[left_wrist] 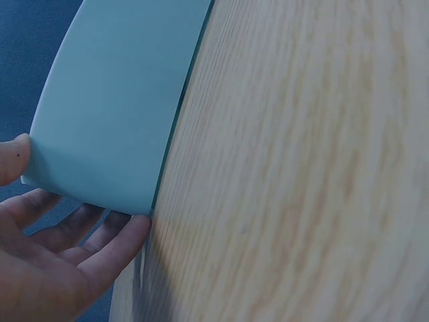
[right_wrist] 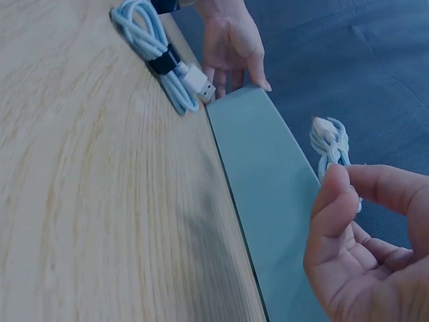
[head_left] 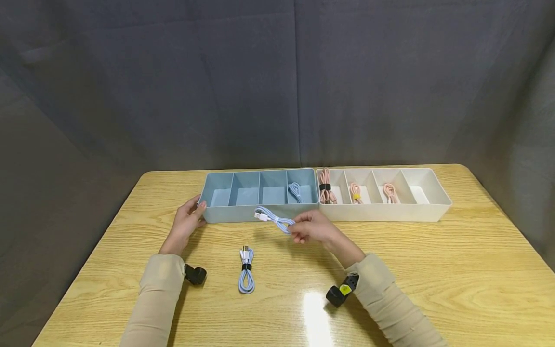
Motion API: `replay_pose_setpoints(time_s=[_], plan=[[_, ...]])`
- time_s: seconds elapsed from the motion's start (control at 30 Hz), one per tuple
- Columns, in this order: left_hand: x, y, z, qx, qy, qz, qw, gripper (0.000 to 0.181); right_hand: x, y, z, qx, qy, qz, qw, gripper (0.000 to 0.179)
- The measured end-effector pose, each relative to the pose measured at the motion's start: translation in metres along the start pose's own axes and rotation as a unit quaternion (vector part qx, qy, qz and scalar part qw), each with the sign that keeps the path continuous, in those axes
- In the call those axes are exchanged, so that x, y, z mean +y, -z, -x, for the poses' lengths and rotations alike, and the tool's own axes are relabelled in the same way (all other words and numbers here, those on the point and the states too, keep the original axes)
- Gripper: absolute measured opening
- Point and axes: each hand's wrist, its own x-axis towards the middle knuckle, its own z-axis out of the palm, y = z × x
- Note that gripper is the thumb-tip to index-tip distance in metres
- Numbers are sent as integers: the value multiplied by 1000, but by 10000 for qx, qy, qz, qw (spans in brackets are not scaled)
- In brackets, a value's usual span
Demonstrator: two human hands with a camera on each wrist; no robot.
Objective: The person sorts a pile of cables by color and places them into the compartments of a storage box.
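Note:
My right hand point(head_left: 313, 226) pinches a bundled blue-and-white USB cable point(head_left: 274, 220) between thumb and fingertips, in front of the blue divided box point(head_left: 260, 213). In the right wrist view, the cable's white plug point(right_wrist: 324, 127) points away from the hand. At the box's left end, my left hand point(head_left: 185, 222) touches the corner, thumb by the rim and fairly straight fingers against the end wall, as the left wrist view shows. A second blue cable point(head_left: 246, 282), bound with a black strap, lies on the table between the forearms. Another blue cable point(head_left: 295, 191) sits in the box's rightmost compartment.
Against the blue box's right end stands a white divided box point(head_left: 386, 213). Pink cables lie in its three left compartments, such as one with a black strap point(head_left: 325, 180) and one with a yellow tie point(head_left: 355, 188). A dark curtain point(head_left: 277, 86) hangs behind the wooden table point(head_left: 433, 270).

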Motion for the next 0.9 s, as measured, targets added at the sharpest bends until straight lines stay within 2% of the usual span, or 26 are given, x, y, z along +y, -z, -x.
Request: replay_pose_setpoints(time_s=[0.17, 0.3, 0.67, 0.9], plan=[[0, 0, 0, 13, -1, -3, 10000, 52, -3, -4, -2, 204, -53, -366, 9991, 9], [0, 0, 0, 10, -20, 0, 10000, 52, -6, -7, -4, 389, 75, -459, 9982, 7], [-1, 0, 0, 21, -47, 20, 10000, 52, -17, -12, -8, 871, 187, -905, 9919, 12], [-2, 0, -1, 13, -29, 33, 10000, 52, -21, -16, -14, 1295, 289, -906, 9870, 15]])
